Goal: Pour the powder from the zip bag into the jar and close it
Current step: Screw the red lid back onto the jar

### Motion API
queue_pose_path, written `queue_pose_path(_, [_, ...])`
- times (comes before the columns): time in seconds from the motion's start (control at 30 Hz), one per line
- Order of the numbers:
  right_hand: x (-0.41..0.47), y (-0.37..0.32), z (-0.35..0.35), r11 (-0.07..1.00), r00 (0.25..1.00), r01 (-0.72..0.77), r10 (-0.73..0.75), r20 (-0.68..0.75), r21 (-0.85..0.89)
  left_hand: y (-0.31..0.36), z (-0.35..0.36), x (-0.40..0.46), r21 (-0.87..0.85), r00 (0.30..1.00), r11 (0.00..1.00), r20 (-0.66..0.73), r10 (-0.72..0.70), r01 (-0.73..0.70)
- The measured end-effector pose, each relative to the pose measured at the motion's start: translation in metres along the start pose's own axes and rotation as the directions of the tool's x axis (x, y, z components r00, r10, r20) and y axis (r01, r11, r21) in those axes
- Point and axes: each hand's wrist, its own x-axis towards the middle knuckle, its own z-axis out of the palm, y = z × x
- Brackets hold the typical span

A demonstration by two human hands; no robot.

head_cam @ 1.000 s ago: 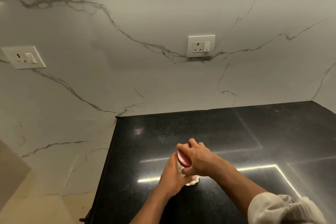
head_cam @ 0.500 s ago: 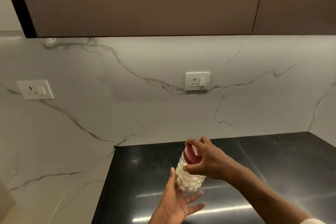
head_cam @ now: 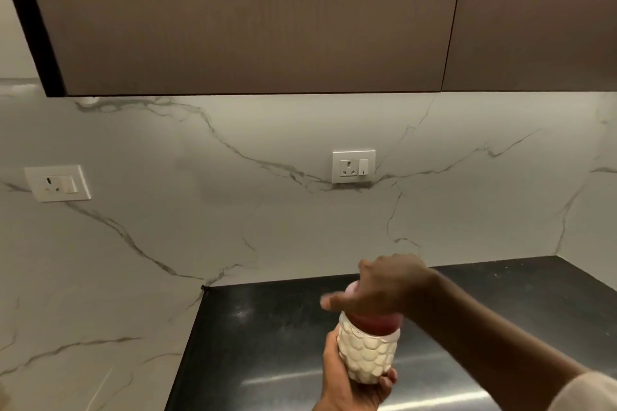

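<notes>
Above black counter (head_cam: 267, 344), left hand (head_cam: 347, 380) cups the jar (head_cam: 367, 349); right hand (head_cam: 384, 287) grips its lid (head_cam: 374, 322).

1. The shiny black stone counter (head_cam: 267, 344) fills the bottom of the view, from the middle over to the right side.
2. It has tiny pale specks in it, like little dots.
3. Bright streaks of light shine on its top near the bottom edge.
4. Its back edge meets the white marble wall with grey veins (head_cam: 200, 210).
5. Its left edge is a dark straight line that runs down toward the bottom, with the same white marble beside it.
6. At the far right the counter goes back into a corner where two walls meet.
7. No object can be seen lying on the bare part of the counter.
</notes>
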Motion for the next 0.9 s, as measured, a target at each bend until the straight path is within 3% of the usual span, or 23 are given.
queue_pose_path(0.1, [0.001, 0.001, -0.022, 0.985, 0.945, 0.06, -0.109, 0.309, 0.164, 0.002, -0.006, -0.003, 0.0, 1.0, 1.0, -0.009, -0.003, 0.003])
queue_pose_path(0.17, [-0.002, 0.003, -0.02, 0.969, 0.928, 0.105, -0.177, 0.328, 0.225, 0.004, -0.01, -0.002, 0.004, 0.999, 1.0, -0.038, 0.004, -0.003])
queue_pose_path(0.23, [-0.006, 0.002, -0.01, 0.969, 0.955, 0.089, -0.148, 0.256, 0.23, 0.005, -0.012, -0.002, 0.014, 0.998, 1.0, -0.058, 0.008, -0.007])
queue_pose_path(0.33, [-0.007, -0.003, -0.003, 0.996, 0.998, 0.066, -0.067, 0.0, -0.062, 0.006, -0.014, -0.001, 0.023, 0.993, 1.0, -0.12, 0.02, -0.017])
queue_pose_path(0.37, [-0.005, -0.003, -0.001, 0.995, 0.997, 0.078, -0.079, -0.022, -0.068, 0.007, -0.016, -0.001, 0.023, 0.992, 0.999, -0.126, 0.031, -0.028])
queue_pose_path(0.5, [0.0, -0.005, -0.008, 0.955, 0.944, 0.156, -0.22, 0.247, 0.253, 0.009, -0.022, -0.005, 0.023, 0.992, 0.997, -0.104, 0.071, -0.069])
queue_pose_path(0.57, [0.001, -0.007, -0.004, 0.944, 0.949, 0.206, -0.257, 0.181, 0.26, 0.008, -0.026, -0.007, 0.014, 0.992, 0.996, -0.085, 0.089, -0.088])
queue_pose_path(0.7, [0.004, -0.012, 0.016, 0.982, 0.983, 0.133, -0.113, -0.143, 0.136, 0.004, -0.028, -0.01, 0.034, 0.99, 0.992, -0.062, 0.124, -0.122])
queue_pose_path(0.77, [0.007, -0.01, 0.02, 0.987, 0.981, 0.102, -0.079, -0.176, 0.124, 0.003, -0.031, -0.009, 0.046, 0.99, 0.991, -0.055, 0.132, -0.129])
queue_pose_path(0.83, [0.007, -0.007, 0.015, 0.969, 0.993, 0.111, -0.116, 0.012, 0.221, 0.004, -0.036, -0.009, 0.04, 0.99, 0.991, -0.055, 0.127, -0.125])
queue_pose_path(0.9, [0.006, -0.007, 0.007, 0.929, 0.949, 0.135, -0.221, 0.224, 0.346, 0.005, -0.041, -0.007, 0.018, 0.989, 0.991, -0.061, 0.131, -0.13])
